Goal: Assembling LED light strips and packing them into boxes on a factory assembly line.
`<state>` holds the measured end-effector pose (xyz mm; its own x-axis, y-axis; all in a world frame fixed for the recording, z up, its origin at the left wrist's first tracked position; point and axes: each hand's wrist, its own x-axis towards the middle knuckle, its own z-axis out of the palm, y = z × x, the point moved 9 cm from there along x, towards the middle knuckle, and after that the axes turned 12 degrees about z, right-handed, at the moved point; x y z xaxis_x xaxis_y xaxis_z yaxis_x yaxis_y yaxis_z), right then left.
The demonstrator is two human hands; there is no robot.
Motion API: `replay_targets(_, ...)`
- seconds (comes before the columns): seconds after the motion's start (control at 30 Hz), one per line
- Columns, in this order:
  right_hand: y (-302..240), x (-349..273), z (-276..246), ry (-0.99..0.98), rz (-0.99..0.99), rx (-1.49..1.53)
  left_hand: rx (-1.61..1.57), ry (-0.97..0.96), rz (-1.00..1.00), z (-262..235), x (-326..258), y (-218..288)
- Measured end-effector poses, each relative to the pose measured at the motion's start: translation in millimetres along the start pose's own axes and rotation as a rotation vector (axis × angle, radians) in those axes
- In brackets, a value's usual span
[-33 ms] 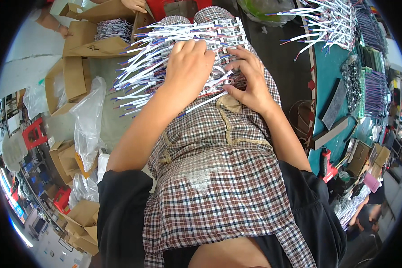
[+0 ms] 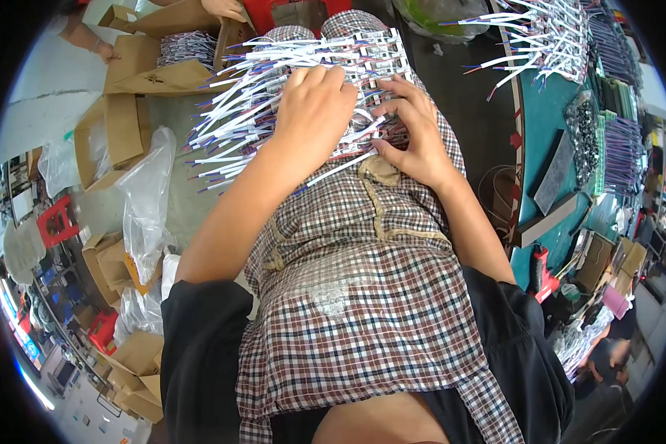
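Observation:
Across my lap lies a broad batch of small circuit boards with white-sleeved cables, their blue and red wire ends fanning out to the left. My left hand is closed over the middle of the batch; its fingertips, and whatever they grip, are hidden. At the right side, my right hand curves over the boards with thumb and fingers apart. Its thumb tip touches the near edge of the batch, by a single white cable that sticks out toward the lower left. The checked apron lies under everything.
A green-topped table on the right carries another batch of cabled boards, dark bars and a red-handled tool. To the left stand open cardboard boxes and plastic bags. A co-worker's hand rests by a box holding cabled parts.
My hands and the batch stay practically in place. At the far lower right, a person in the background has shifted posture.

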<state>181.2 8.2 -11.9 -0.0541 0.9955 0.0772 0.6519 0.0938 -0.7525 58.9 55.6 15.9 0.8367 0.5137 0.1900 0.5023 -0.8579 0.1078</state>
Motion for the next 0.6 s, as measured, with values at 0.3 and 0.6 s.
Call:
replay_targets(0.3, 4, 2, -1, 0.016, -0.008, 0.035, -0.126, 0.057, 0.064, -7, 7, 11)
replay_targets(0.6, 5, 2, 1, 0.022, 0.005, 0.034, -0.112, -0.028, 0.042, -13, 5, 11)
